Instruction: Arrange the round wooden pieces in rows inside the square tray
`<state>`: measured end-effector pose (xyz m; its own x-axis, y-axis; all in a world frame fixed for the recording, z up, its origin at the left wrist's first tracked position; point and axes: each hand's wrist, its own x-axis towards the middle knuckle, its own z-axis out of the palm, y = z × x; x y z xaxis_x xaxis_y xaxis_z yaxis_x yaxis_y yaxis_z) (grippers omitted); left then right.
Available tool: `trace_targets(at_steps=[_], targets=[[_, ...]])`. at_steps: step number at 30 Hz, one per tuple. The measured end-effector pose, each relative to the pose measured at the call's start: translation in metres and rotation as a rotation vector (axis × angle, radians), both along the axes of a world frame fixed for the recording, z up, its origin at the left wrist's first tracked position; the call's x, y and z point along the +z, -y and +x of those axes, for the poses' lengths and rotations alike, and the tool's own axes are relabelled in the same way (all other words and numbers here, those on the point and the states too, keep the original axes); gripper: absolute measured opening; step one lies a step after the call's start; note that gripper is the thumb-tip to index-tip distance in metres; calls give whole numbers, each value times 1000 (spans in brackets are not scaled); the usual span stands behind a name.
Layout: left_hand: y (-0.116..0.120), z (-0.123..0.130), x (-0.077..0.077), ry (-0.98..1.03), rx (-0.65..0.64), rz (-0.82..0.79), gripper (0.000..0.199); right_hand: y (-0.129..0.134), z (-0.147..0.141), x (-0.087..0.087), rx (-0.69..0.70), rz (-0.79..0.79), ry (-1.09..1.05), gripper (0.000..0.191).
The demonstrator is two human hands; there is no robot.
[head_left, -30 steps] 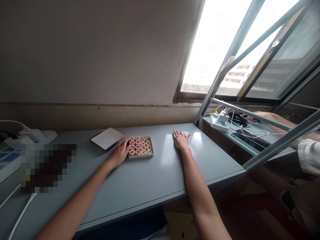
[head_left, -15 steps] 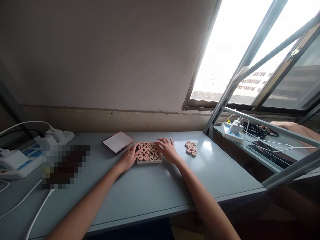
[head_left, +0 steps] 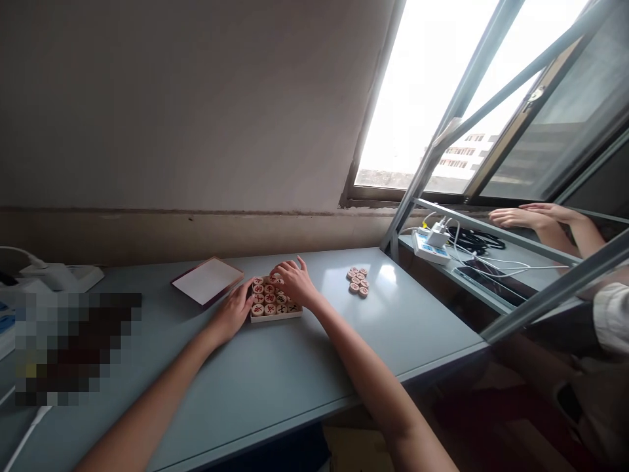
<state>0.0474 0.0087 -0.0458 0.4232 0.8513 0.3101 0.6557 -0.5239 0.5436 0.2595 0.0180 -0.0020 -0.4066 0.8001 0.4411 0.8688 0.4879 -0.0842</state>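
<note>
Head view, box (head_left: 276, 318) against left grip (head_left: 232, 314), discs (head_left: 270, 298) partly beneath right grip (head_left: 295, 283)

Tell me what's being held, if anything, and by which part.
The left grip seems to steady the box at its left side; whether the right grip, over the pieces, holds one is unclear.

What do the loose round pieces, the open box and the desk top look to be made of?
Loose round pieces: probably smooth wood, judging by their pale tan color; plastic is possible.
Open box: likely matte cardboard, given its thin, pale walls.
Desk top: painted metal or laminate, semi-gloss, since it reflects window light.
</note>
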Motion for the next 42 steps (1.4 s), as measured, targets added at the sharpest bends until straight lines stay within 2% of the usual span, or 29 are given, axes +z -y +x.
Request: trace_targets(at_steps=[3,5,11,13,15,17,18,20,22,23,25,27,29,32,37,42], targets=[[0,-1,0,-16,1,-9,51,0,20,6,-150,55,-68,23],[1,-2,2,-27,1,-9,51,0,40,7,-310,84,-73,23],[2,-2,5,-30,4,18,49,4,113,-8,-829,-92,-1,26],[2,-2,5,-26,8,15,49,7,127,-8,-925,-105,-28,28],[3,-2,6,-27,12,-2,51,9,130,-3,-965,-109,-50,28],[4,-2,7,-32,14,-23,53,11,120,6,-922,-103,-73,31],[4,-2,7,-35,15,-31,53,12,111,11,-837,-100,-89,33],[4,-2,6,-37,16,-32,54,13,87,19,-522,-111,-120,36],[2,-3,4,-29,17,-17,53,16,59,22,-117,-163,-116,31],[1,-3,2,-23,17,-6,53,17,44,21,16,-188,-103,27],[-1,-4,-1,-11,19,16,52,21,20,17,172,-240,-56,28],[-3,-4,-3,-3,19,31,51,24,4,11,208,-239,-36,33],[-3,-5,-4,0,11,32,51,26,-4,5,182,-200,-30,33],[-3,-5,-4,1,1,20,53,28,-6,1,147,-142,-9,29],[-2,-4,-3,15,3,36,50,29,-6,-1,173,-85,8,37],[-1,-3,1,-8,6,14,50,25,-3,2,108,-85,-48,21]])
